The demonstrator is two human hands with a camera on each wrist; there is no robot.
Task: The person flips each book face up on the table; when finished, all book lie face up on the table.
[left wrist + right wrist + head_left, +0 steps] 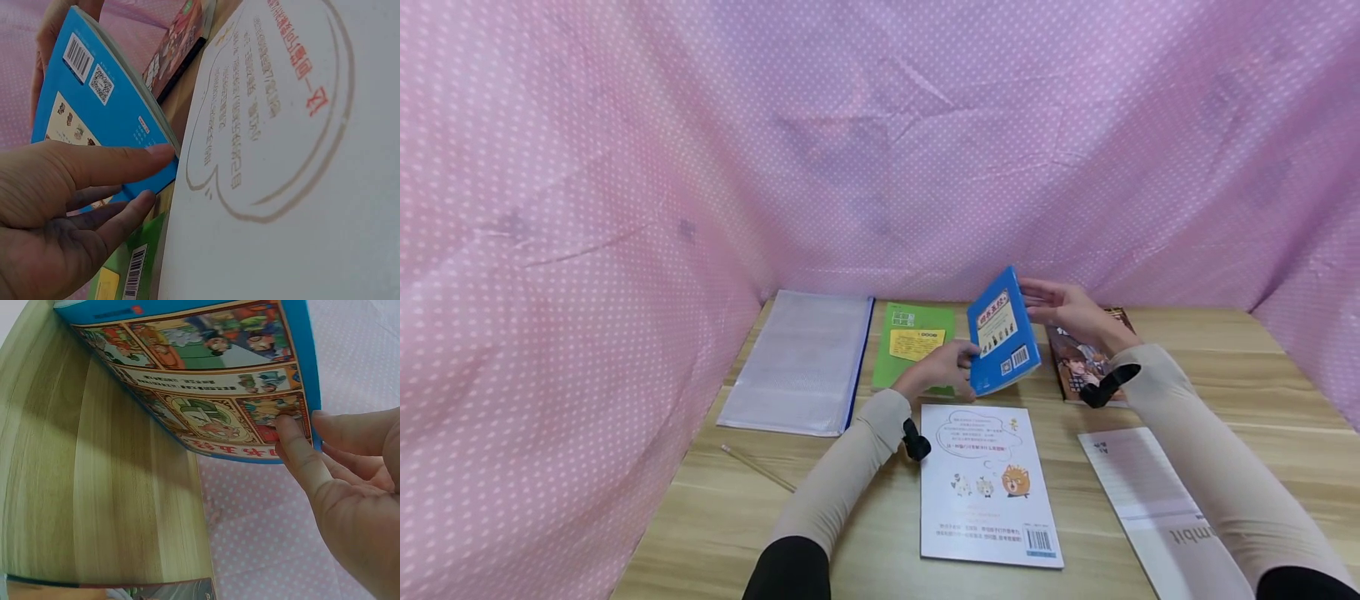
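A blue book (1003, 337) is tilted up above the table between both hands, its back cover with a barcode toward the head camera. My left hand (942, 368) holds its lower left edge, and in the left wrist view the thumb (134, 164) lies near the book's corner. At the far upper edge my right hand (1067, 310) pinches the book. The right wrist view shows its picture-panel cover (206, 381), a fingertip resting on the panels. A green book (917, 321) with a yellow label lies behind the left hand. Under the right wrist is a dark illustrated book (1075, 362).
A white book (985, 500) with cartoon animals lies near the front. To the left are a translucent zip folder (805, 362) with a blue edge and a thin pencil-like stick (756, 467). A lined paper pad (1138, 475) sits partly under the right forearm. Pink dotted cloth (880, 167) hangs behind the table.
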